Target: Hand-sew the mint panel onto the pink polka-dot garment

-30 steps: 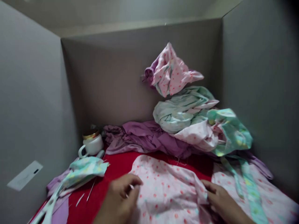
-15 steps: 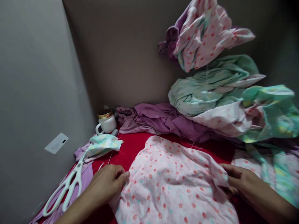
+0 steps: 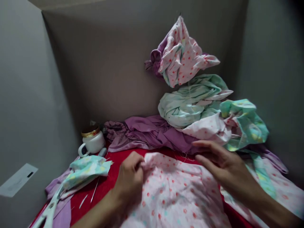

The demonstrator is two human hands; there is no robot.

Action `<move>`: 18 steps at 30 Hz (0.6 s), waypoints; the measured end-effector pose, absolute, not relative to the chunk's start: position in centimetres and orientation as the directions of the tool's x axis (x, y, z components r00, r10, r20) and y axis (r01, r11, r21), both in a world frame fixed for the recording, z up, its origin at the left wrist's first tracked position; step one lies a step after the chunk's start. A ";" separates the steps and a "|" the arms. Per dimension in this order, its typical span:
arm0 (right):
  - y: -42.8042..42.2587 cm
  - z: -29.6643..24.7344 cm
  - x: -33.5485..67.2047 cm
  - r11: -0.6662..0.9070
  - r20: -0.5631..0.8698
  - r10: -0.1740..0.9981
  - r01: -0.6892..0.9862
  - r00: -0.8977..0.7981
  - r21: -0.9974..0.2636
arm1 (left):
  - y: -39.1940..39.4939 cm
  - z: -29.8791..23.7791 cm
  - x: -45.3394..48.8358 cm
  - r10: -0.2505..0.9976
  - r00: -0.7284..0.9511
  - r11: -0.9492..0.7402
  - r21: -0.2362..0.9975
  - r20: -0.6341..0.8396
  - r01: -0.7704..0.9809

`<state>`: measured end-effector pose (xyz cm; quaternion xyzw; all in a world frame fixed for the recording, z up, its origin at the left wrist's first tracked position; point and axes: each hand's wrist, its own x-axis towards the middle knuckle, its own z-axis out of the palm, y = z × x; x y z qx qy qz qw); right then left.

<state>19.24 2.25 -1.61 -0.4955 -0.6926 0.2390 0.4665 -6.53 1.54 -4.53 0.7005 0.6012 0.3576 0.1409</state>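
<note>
A pink fabric piece with red and pale blue dots (image 3: 171, 190) lies spread on the red cloth (image 3: 118, 158) in front of me. My left hand (image 3: 131, 174) pinches its upper left edge between thumb and curled fingers. My right hand (image 3: 219, 161) hovers over the upper right part of this fabric, fingers stretched and apart, with nothing in them. Scissors with white handles (image 3: 50, 207) lie at the lower left, their blades hidden under a mint-green cloth scrap (image 3: 87, 169).
A white mug with a gold rim (image 3: 92, 142) stands at the back left. Purple cloth (image 3: 152, 131) runs along the back wall. Mint-green cloth (image 3: 187, 104) is heaped at right, below a hanging pink dotted bundle (image 3: 182, 60). A thin metal needle-like rod (image 3: 95, 190) lies left.
My left hand has moved up along the fabric's edge and grips it near the top corner. My right hand has released the right edge and risen. The view has shifted.
</note>
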 end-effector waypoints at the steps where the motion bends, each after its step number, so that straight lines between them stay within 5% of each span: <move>1: 2.0 -1.5 18.2 0.523 0.481 0.849 0.473 -0.217 -0.709 | 0.1 -4.9 -6.4 0.906 0.121 -0.356 0.575 0.406 0.737; 5: 0.8 -3.6 14.5 0.814 0.503 0.581 0.431 -0.640 -0.391 | -3.7 -7.1 -5.9 0.463 0.561 -0.766 -0.008 0.686 0.642; 7: 0.3 -5.1 13.9 0.811 0.477 0.585 0.471 -0.656 -0.347 | -4.1 -7.7 -5.6 0.362 0.597 -0.784 -0.113 0.716 0.610; 10: 0.0 -6.4 13.9 0.787 0.497 0.617 0.491 -0.611 -0.373 | -3.5 -7.0 -5.1 0.336 0.539 -0.780 -0.093 0.772 0.619; 13: 0.2 -6.6 13.9 0.800 0.550 0.599 0.461 -0.582 -0.384 | -2.7 -5.0 -4.4 0.521 0.491 -0.710 0.035 0.698 0.703; 16: 0.3 -5.9 14.0 0.800 0.582 0.597 0.462 -0.552 -0.383 | -1.6 -3.2 -3.7 0.854 0.405 -0.475 0.172 0.326 0.863; 18: 0.0 -4.9 15.0 0.793 0.616 0.603 0.468 -0.506 -0.391 | -0.6 -2.6 -3.7 0.935 0.343 -0.355 0.211 0.093 0.911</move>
